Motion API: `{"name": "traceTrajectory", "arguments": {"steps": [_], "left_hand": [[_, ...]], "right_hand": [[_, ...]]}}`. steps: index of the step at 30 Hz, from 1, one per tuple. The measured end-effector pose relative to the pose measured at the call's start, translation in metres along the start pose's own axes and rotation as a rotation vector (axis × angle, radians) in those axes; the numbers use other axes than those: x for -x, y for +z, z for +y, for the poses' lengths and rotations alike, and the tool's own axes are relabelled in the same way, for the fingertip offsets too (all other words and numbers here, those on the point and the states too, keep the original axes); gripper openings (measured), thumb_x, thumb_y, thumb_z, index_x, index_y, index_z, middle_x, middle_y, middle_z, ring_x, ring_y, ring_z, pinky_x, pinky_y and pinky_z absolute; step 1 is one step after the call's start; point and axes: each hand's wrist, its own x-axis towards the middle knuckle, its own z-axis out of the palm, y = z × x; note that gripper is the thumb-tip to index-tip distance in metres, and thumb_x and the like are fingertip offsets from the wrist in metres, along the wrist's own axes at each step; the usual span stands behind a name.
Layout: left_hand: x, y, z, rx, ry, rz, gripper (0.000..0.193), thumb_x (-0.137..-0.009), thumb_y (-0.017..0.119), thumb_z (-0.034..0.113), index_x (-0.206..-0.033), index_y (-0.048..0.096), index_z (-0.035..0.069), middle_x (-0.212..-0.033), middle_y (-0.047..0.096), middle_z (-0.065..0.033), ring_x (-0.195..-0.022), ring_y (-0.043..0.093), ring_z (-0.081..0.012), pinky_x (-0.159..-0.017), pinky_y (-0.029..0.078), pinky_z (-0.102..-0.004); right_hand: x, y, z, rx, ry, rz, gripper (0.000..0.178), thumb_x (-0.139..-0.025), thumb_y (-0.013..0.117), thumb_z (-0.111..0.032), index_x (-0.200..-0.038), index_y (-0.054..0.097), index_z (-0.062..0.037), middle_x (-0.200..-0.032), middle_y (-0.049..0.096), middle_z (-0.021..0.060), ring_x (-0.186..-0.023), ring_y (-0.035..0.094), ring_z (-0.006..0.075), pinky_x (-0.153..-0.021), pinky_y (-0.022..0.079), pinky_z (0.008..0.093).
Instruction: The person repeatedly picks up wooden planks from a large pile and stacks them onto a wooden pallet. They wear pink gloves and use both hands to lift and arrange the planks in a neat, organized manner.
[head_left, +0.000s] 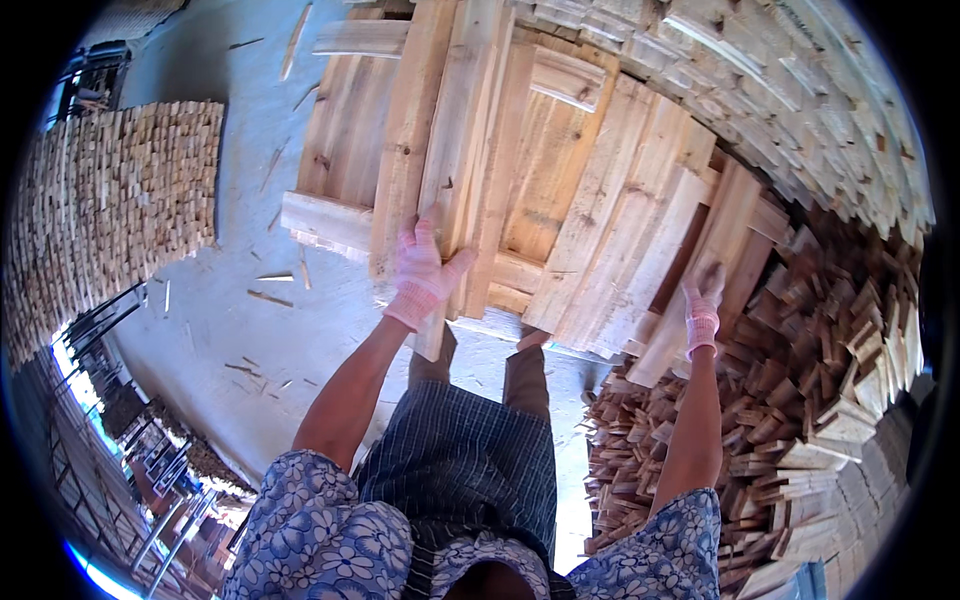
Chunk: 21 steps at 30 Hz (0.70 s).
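Both my hands wear pale pink knitted gloves. Flat wooden planks lie in front of me on a low stack with crosswise battens (330,220). My left hand (425,270) lies on top of a narrow plank (445,170) left of centre, its fingers stretched out and its thumb spread to the right. That plank's near end juts toward my legs, beside other lengthwise boards (403,150). Over on the right, my right hand (704,298) grips the edge of a tilted plank (715,240); part of its fingers is hard to make out. Wider boards (640,200) lie between my hands.
A heap of short wood pieces (690,450) rises on my right. Stacked timber (780,90) fills the far right, and another tall stack (130,190) stands at left. Wood splinters (270,298) are scattered on the grey floor (190,330). Metal frames (165,530) show at lower left.
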Motion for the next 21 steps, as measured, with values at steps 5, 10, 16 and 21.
{"name": "traceTrajectory", "arguments": {"steps": [5, 10, 16, 21], "left_hand": [[0.005, -0.023, -0.015, 0.141, -0.086, 0.061, 0.085, -0.086, 0.081, 0.034, -0.153, 0.037, 0.008, -0.144, 0.044, -0.0266, -0.134, 0.045, -0.0419, -0.114, 0.039, -0.0481], [-0.008, -0.063, -0.013, 0.396, -0.184, 0.218, 0.073, -0.088, 0.080, 0.028, -0.149, 0.045, 0.009, -0.142, 0.044, -0.0235, -0.130, 0.048, -0.0371, -0.113, 0.041, -0.0454], [-0.058, -0.117, -0.021, -0.009, -0.135, 0.277, 0.073, -0.085, 0.081, 0.028, -0.149, 0.047, 0.015, -0.143, 0.044, -0.0244, -0.132, 0.048, -0.0401, -0.113, 0.042, -0.0447], [-0.089, -0.084, -0.057, 0.118, -0.235, 0.046, 0.083, -0.085, 0.080, 0.035, -0.154, 0.041, 0.016, -0.153, 0.038, -0.0276, -0.141, 0.042, -0.0426, -0.116, 0.039, -0.0430]], "right_hand": [[0.031, 0.070, -0.102, 0.141, 0.117, -0.013, 0.084, -0.096, 0.058, -0.061, -0.165, 0.017, -0.0367, -0.151, 0.037, 0.0345, -0.135, 0.046, 0.0528, -0.112, 0.039, 0.0554], [0.043, 0.051, -0.167, 0.453, 0.017, -0.072, 0.075, -0.097, 0.063, -0.049, -0.162, 0.029, -0.0314, -0.144, 0.048, 0.0291, -0.133, 0.049, 0.0500, -0.110, 0.043, 0.0542], [0.121, 0.130, -0.316, -0.313, -0.099, -0.516, 0.081, -0.095, 0.064, -0.053, -0.151, 0.045, 0.0028, -0.142, 0.059, 0.0253, -0.132, 0.055, 0.0397, -0.112, 0.040, 0.0428], [0.158, 0.230, -0.367, -0.647, -0.028, -0.525, 0.077, -0.094, 0.068, -0.046, -0.149, 0.044, 0.0024, -0.135, 0.062, 0.0239, -0.125, 0.060, 0.0324, -0.106, 0.045, 0.0389]]}}
